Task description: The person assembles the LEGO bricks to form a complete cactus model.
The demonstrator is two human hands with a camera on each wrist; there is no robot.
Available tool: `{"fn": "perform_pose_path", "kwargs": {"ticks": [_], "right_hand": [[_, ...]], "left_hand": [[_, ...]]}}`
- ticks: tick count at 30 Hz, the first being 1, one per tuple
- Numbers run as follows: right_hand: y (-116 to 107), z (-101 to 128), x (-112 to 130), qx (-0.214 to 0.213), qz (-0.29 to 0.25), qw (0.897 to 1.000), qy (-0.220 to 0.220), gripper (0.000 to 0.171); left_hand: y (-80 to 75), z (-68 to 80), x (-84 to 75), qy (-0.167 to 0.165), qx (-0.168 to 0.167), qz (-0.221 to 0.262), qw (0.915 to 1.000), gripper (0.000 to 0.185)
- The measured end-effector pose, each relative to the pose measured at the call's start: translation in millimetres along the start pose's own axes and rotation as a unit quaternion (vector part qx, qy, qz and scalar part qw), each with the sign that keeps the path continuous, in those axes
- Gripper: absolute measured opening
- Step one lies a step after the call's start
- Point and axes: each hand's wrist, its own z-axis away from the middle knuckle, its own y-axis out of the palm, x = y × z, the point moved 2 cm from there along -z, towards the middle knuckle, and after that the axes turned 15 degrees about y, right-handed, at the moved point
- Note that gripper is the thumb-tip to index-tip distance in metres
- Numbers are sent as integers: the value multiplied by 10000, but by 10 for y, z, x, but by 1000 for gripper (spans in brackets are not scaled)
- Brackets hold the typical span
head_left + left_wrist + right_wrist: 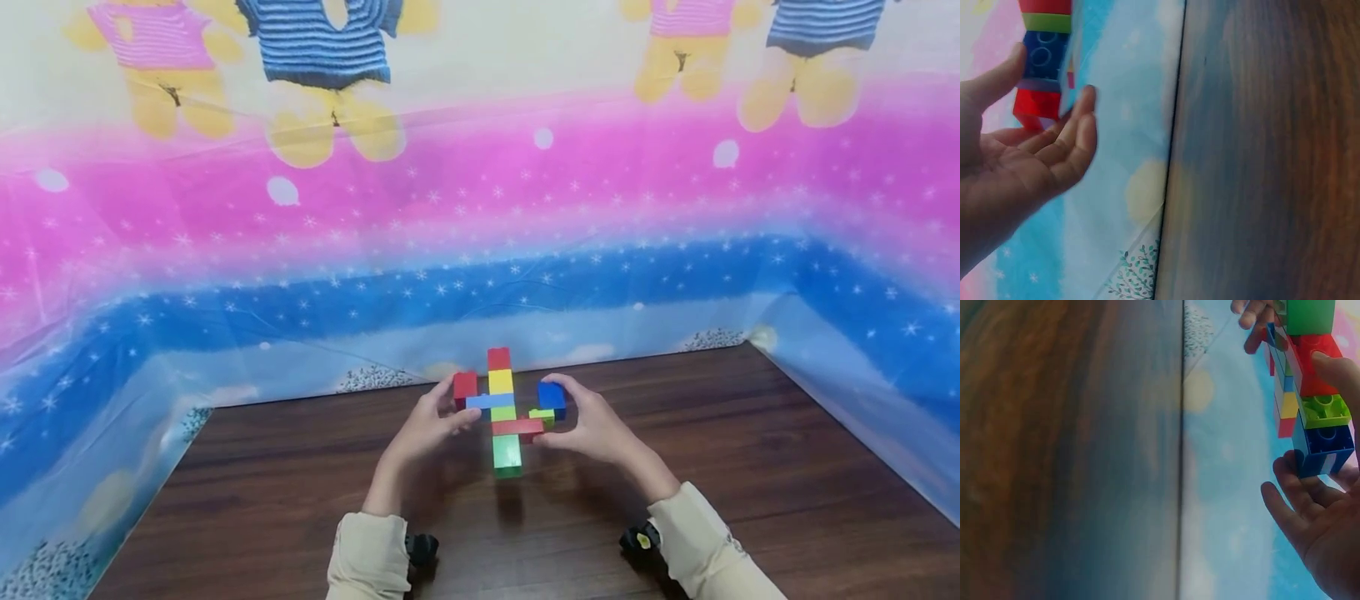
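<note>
Both hands hold a brick model above the bench: left hand pinches its red end, right hand grips its blue end.

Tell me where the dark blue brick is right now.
In the head view the dark blue brick caps the right end of the brick model, held above the wooden table, against the right hand fingers.

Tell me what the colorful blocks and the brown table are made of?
The blocks look like hard, smooth plastic: bright solid colors, round studs on top and a slight shine. The table looks like dark wood or a wood-look coating, with long grain streaks and a soft sheen; which one it is, I cannot tell.
</note>
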Motion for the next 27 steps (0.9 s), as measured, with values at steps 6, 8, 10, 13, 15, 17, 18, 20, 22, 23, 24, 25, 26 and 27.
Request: {"fn": "perform_pose_path", "kwargs": {"ticks": [6, 8, 10, 13, 15, 17, 18, 20, 22, 23, 24, 25, 26, 27], "right_hand": [[54, -31, -185, 212, -77, 9987, 458, 87], [85, -39, -226, 299, -125, 9977, 597, 87], [128, -44, -260, 432, -151, 9966, 682, 87], [206, -46, -298, 690, -158, 9941, 817, 87], [246, -41, -316, 865, -199, 9921, 881, 87], [272, -37, -332, 1000, -258, 9899, 973, 86], [280, -36, -340, 1060, -286, 9892, 974, 86], [290, -33, -357, 1121, -334, 9878, 1031, 85], [299, -29, -376, 1176, -386, 9862, 1103, 86], [304, -27, -387, 1210, -394, 9858, 1098, 86], [310, -23, -394, 1230, -403, 9851, 1131, 87], [318, -20, -401, 1247, -440, 9841, 1186, 87], [325, -17, -408, 1270, -444, 9835, 1209, 88], [331, -13, -414, 1290, -440, 9832, 1211, 89]], "left_hand": [[72, 24, 82, -314, -14, 16, 9995, 71], [75, 56, 119, -589, -79, -36, 9982, 72], [70, 99, 162, -924, -107, -128, 9956, 72], [61, 157, 212, -1214, -55, -352, 9920, 71], [61, 178, 233, -1272, -7, -475, 9907, 71], [61, 179, 242, -1245, 4, -601, 9904, 73], [62, 173, 249, -1229, 15, -660, 9902, 73], [70, 158, 273, -1243, 29, -734, 9895, 75], [81, 145, 300, -1270, 42, -803, 9886, 75], [87, 139, 317, -1299, 29, -792, 9883, 75], [91, 135, 332, -1307, 32, -793, 9882, 74], [96, 134, 346, -1338, 4, -757, 9881, 73], [98, 134, 358, -1356, -27, -731, 9881, 72], [102, 133, 370, -1361, -69, -680, 9883, 71]]}}
